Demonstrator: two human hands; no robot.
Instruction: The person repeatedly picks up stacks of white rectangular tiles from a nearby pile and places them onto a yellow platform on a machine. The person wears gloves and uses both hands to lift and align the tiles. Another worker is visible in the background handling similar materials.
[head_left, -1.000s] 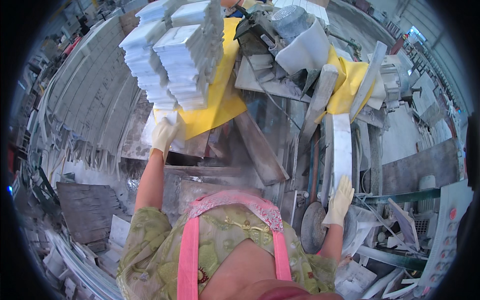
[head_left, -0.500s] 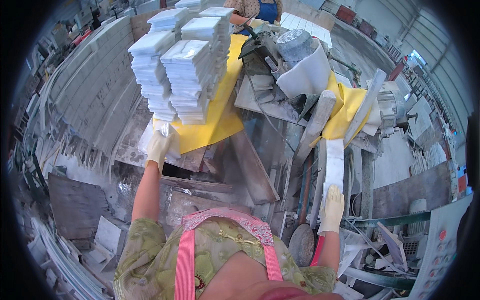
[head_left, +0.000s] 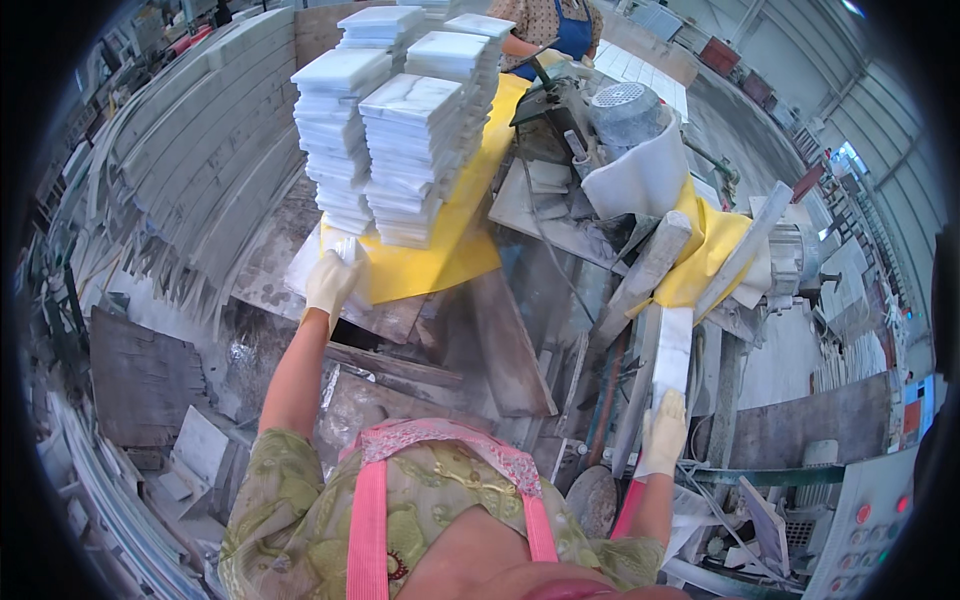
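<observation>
Right hand [head_left: 663,433] — one of two, gloved — touches one white strip [head_left: 673,350]

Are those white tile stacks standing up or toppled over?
Standing: the white tile stacks rise in tall columns, tiles lying flat on one another, edges somewhat uneven, just beyond the left hand.

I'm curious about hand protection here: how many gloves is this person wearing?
2, both visible: one on the left hand, near the tile stacks; one on the right hand, against the white strip.
</observation>
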